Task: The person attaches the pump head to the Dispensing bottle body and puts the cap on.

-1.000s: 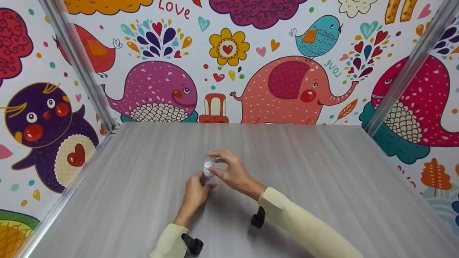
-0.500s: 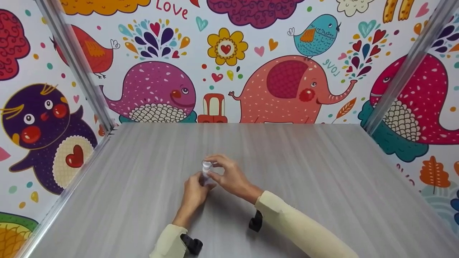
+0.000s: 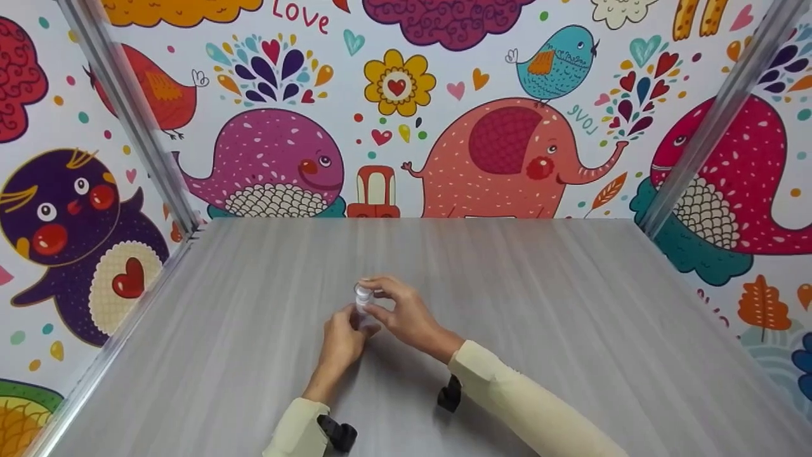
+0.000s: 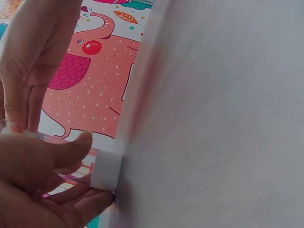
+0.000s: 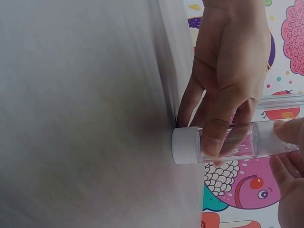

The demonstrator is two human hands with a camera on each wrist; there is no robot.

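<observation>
A small clear bottle (image 3: 361,304) stands upright on the table between both hands. Its white base (image 5: 185,145) meets the tabletop, and a white collar (image 5: 267,137) shows higher up in the right wrist view. Around the transparent body, the thumb and fingers of my left hand (image 3: 342,341) grip it low down. My right hand (image 3: 411,317) pinches the clear cap (image 3: 361,290) at the bottle's top, thumb on the near side and fingers beyond. The cap sits over the white top. In the right wrist view the cap's end is cut off by the frame edge.
The grey wood-grain table (image 3: 507,285) spreads around both hands. Printed cartoon walls (image 3: 393,127) stand at the back and sides, with metal posts (image 3: 136,120) at the corners. Black wrist cameras (image 3: 337,433) hang from the pale sleeves.
The clear cap, first held just above the white top, has come down over it with my right hand. My left hand keeps its grip on the bottle. The view has shifted slightly.
</observation>
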